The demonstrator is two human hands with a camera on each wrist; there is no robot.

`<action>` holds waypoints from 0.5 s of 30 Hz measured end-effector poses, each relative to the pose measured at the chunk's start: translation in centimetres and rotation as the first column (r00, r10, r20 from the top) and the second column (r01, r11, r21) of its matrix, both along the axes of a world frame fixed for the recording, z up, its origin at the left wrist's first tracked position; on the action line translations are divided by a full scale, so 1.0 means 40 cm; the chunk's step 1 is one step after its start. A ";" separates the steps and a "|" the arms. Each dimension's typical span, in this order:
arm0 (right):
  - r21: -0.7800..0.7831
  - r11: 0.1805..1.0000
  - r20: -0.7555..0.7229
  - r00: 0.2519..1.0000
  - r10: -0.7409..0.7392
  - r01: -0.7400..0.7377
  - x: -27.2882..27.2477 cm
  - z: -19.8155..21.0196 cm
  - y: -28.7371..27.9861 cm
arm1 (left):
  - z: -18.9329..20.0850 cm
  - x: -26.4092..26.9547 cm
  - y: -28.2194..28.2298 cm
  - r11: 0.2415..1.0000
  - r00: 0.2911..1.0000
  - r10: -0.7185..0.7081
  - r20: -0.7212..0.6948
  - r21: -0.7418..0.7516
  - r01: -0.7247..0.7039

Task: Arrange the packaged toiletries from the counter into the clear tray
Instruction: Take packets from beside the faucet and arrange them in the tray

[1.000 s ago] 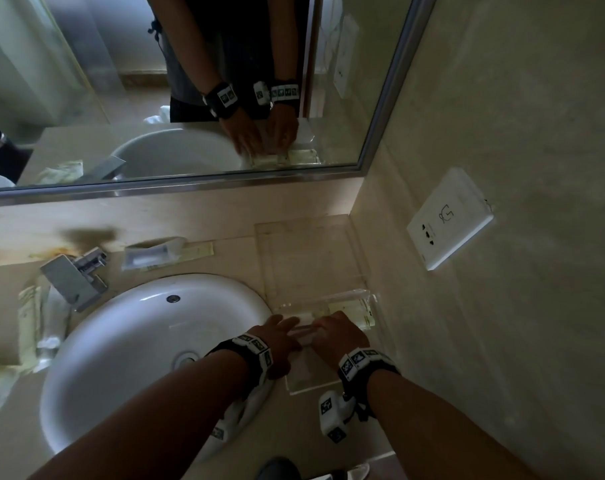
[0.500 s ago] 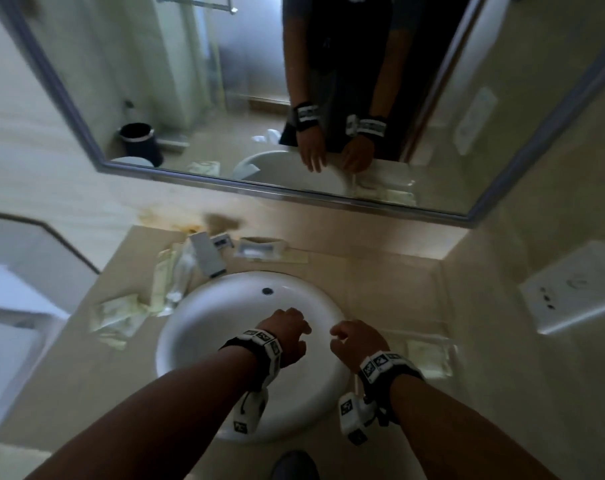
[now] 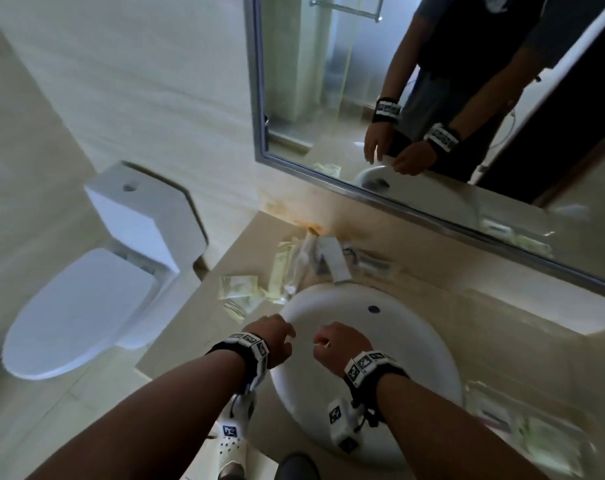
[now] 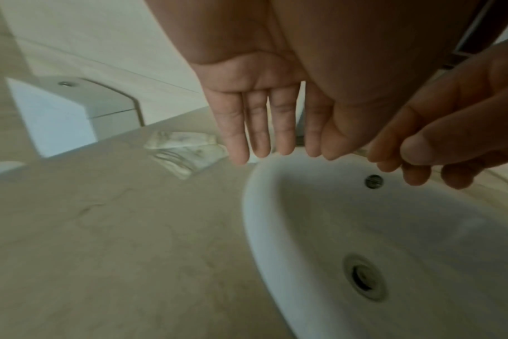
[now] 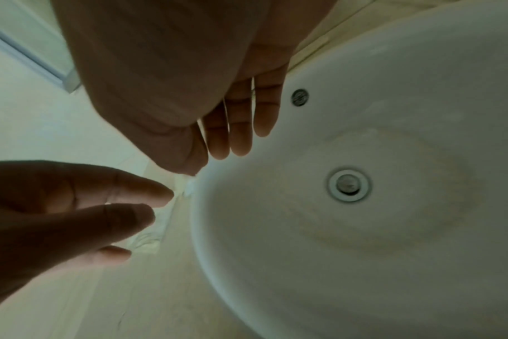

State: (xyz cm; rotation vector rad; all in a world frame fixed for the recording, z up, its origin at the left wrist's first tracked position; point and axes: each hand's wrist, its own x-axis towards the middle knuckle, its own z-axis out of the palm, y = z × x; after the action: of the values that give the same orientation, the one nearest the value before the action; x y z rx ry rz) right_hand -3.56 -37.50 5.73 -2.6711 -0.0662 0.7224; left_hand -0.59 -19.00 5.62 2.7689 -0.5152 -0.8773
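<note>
Pale square packets (image 3: 240, 291) and long packets (image 3: 283, 268) lie on the beige counter left of the white sink (image 3: 398, 344). My left hand (image 3: 277, 336) hovers over the sink's left rim, a short way from them, fingers straight and holding nothing (image 4: 270, 137). My right hand (image 3: 330, 341) hangs beside it over the basin, also with nothing in it (image 5: 241, 128). The clear tray (image 3: 484, 393) stands on the counter right of the sink with a few packets (image 3: 543, 434) inside. In the left wrist view the square packets (image 4: 186, 151) lie just beyond my fingertips.
A chrome faucet (image 3: 334, 263) stands behind the sink, with another packet (image 3: 374, 263) next to it. A mirror (image 3: 432, 98) runs along the back wall. A white toilet (image 3: 86, 306) sits left of the counter's end.
Both hands have left the clear tray and moved left across the sink with nothing in them. The head view has swung left toward the packets and the toilet.
</note>
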 end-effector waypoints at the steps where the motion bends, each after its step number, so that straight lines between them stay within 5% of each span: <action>1: -0.012 1.000 0.005 1.000 0.024 -0.024 0.016 0.003 0.033 | -0.002 0.011 0.037 1.000 1.000 0.021 -0.004 0.008 -0.021; 15: -0.028 0.997 -0.098 0.993 0.071 -0.074 0.217 -0.051 0.263 | -0.071 0.170 0.298 0.979 0.982 0.179 0.067 0.089 -0.185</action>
State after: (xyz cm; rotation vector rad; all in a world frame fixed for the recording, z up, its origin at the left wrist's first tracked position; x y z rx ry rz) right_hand 5.13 -26.97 3.68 -2.6704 -0.1282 0.8823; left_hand 6.21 -7.09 2.78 2.8783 -0.2288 -0.7998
